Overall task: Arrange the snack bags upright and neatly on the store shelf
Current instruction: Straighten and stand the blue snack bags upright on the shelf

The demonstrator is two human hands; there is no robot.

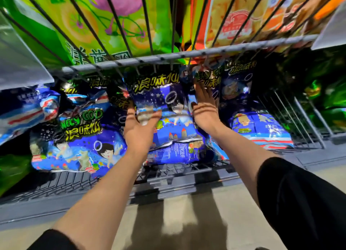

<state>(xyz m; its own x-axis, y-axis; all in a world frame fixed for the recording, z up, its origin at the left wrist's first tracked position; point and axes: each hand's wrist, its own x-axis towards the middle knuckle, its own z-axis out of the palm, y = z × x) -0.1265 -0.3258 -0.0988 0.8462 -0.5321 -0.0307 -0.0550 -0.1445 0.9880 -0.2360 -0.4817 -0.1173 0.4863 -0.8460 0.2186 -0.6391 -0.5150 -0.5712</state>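
shelf [187, 172], hands [139, 131] blurred, bags [168, 118] part-hidden

Snack bags are sitting jumbled on the lower wire shelf [187, 170], one lying flat at the left [78, 146], another leaning up in the middle [168, 122] between both hands [139, 127] [205, 107]. More bags are sitting on the upper rack [168, 57] above.

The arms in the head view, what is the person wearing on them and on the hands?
Both forearms are bare, with black sleeves pushed up toward the elbows. The left hand and right hand wear no gloves; no rings, watch or bracelets show. Thin striped shadows from the wire shelf above fall across both hands.
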